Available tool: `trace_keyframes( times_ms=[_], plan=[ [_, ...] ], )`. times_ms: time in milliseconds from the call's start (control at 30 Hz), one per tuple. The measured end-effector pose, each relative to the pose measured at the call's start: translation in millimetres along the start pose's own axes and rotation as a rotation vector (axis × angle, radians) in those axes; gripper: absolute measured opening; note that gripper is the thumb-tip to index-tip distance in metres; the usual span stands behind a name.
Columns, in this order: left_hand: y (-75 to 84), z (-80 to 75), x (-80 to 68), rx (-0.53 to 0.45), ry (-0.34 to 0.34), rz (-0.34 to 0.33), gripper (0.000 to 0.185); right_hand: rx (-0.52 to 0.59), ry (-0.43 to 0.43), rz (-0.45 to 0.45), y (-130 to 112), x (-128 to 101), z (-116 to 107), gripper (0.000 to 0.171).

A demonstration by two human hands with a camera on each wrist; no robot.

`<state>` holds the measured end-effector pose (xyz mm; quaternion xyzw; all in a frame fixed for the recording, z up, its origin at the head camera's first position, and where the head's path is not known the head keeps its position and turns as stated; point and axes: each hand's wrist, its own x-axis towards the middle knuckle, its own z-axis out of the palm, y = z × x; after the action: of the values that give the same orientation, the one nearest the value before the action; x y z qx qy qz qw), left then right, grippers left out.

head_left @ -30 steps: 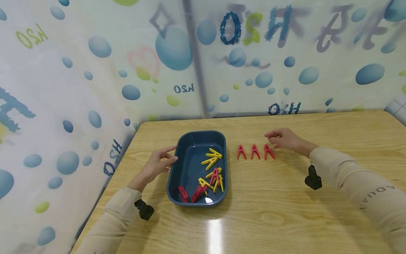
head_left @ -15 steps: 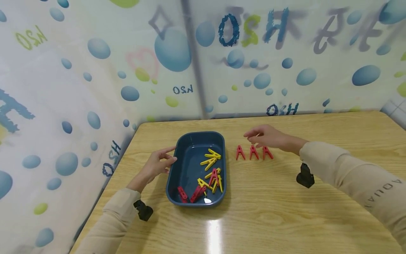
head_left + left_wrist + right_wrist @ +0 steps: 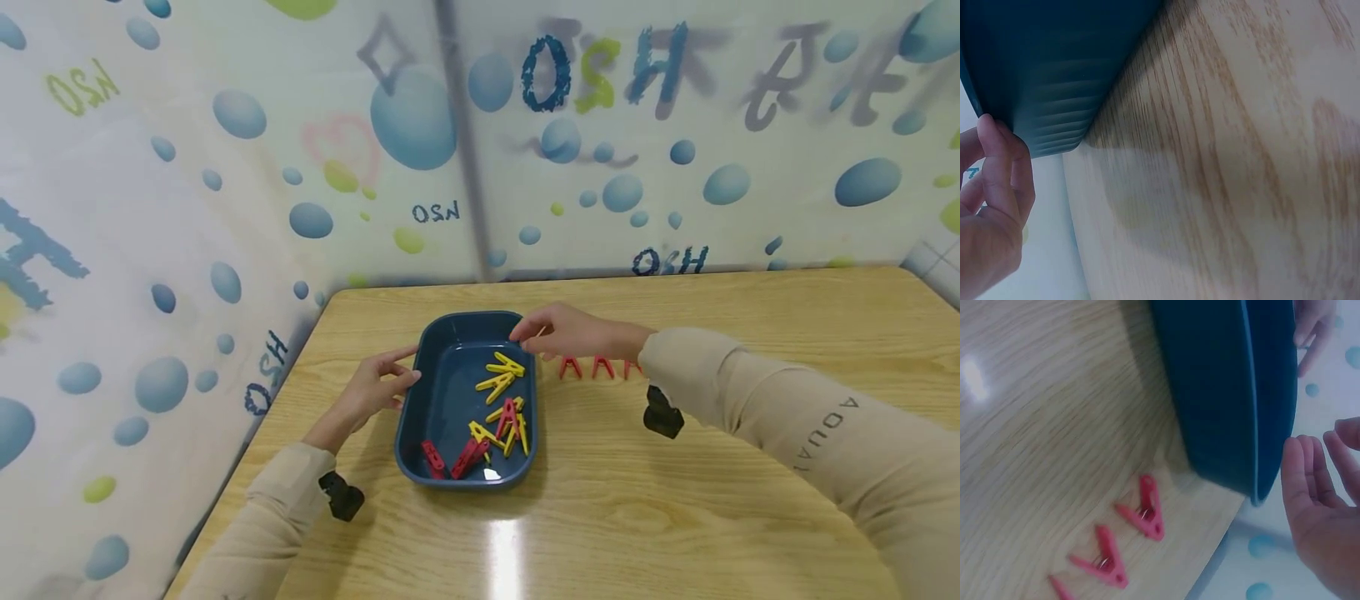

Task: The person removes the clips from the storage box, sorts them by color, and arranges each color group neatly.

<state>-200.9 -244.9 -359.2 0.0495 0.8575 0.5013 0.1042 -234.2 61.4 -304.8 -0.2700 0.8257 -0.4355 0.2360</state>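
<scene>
Right hand shifts left to the blue tray

Half a second ago it was above the row of red clips; now it hangs at the tray's far right corner, fingers gently bent, a narrow gap between thumb and fingertips. Its sleeve reads "AQUA", the next mark unclear. On the printed wall, large characters read as "OSH", repeated smaller below.

The left hand touches the tray's left rim, thumb and forefinger spread wide. The tray sits on the wooden table; only the head view shows the yellow clips and other red clips inside. The right wrist view alone shows metal springs in the table's clips; the left wrist view, faint bands along the tray's outer wall.
</scene>
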Motion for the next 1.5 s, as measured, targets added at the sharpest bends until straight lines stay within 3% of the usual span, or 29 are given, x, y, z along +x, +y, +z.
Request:
trace_keyframes(
  times_ms=[500, 867, 1167, 1500],
  plan=[
    [1.6, 0.0, -0.7, -0.005, -0.003, 0.001, 0.048, -0.135, -0.190, -0.127, -11.0, 38.2, 35.0, 0.028],
    [0.6, -0.1, -0.4, -0.005, 0.002, -0.006, 0.047, -0.217, -0.274, -0.066, -3.2, 54.8, 44.1, 0.035],
    [1.3, -0.3, -0.9, -0.011, -0.001, -0.003, 0.048, -0.295, -0.411, 0.047, -6.5, 62.0, 50.0, 0.033],
    [2.2, -0.3, -1.6, -0.007, -0.001, 0.005, 0.048, -0.306, -0.492, 0.113, -6.3, 65.8, 54.2, 0.029]
  ],
)
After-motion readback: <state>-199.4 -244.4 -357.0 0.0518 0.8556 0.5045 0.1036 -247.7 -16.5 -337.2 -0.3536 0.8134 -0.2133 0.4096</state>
